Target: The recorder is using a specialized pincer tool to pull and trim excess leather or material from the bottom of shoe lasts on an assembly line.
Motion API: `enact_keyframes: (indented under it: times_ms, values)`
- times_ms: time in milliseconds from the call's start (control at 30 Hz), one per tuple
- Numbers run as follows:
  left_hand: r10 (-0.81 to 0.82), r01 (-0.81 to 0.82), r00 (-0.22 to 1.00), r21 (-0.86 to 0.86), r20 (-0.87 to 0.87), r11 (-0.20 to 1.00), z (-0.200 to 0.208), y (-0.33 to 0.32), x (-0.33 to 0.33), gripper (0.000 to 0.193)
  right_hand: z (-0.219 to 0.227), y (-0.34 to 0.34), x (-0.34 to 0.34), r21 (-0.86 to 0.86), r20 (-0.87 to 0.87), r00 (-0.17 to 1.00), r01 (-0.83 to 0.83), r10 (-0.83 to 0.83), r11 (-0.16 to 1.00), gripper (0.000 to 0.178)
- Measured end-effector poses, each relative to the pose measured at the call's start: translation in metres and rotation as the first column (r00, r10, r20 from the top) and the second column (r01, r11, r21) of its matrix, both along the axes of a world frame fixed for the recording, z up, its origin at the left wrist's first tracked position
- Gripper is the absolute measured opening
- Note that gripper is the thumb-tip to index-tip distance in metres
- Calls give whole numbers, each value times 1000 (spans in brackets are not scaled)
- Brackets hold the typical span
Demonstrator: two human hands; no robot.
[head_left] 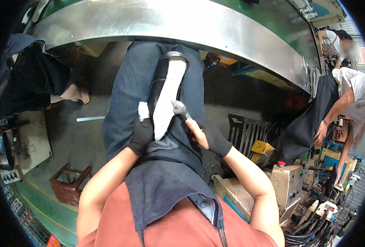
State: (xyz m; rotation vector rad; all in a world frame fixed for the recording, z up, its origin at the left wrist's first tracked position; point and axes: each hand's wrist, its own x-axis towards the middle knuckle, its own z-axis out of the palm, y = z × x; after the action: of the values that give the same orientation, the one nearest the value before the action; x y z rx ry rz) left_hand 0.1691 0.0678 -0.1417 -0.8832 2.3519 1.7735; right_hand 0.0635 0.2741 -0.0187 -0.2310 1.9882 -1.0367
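A black shoe (159, 76) with a long white underside (169, 90) lies bottom up across my thighs, its narrower end toward me. Along its left side, my left hand (142, 131) grips it; the hand wears a black glove, with white wrapping on a finger. My right hand (207, 133), also in a black glove with bare fingertips, is closed around a grey metal hammer (181, 110). The hammer's head is at the right edge of the white underside; whether it touches cannot be made out. A dark denim apron (166, 189) covers my front.
A shiny metal bench edge (182, 20) curves across the far side. A brown stool (70, 185) stands at left, and a machine box with a red button (285, 181) at right. One person (347, 99) bends over equipment at right; another person's legs (38, 78) show at left.
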Motion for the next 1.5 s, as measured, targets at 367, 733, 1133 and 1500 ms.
enact_keyframes:
  times_ms: [367, 733, 1133, 1500]
  values:
    - [-557, 491, 816, -320, -157, 810, 4, -20, -17, 56, 63, -45, -28, -288, -576, 783, -462, 234, 839, 42]
    - [-168, 232, 959, 290, -228, 928, 55, -17, -44, 35, 5, 13, -9, 78, -137, 969, -195, 204, 978, 40]
    - [-345, 341, 926, -51, -153, 939, 86, -36, -10, 93, 9, -21, -26, -61, -167, 985, -63, 52, 996, 38]
    - [-217, 19, 863, -399, -457, 917, 133, -62, -115, 48, 42, 24, 3, -172, 40, 978, 208, -204, 963, 40]
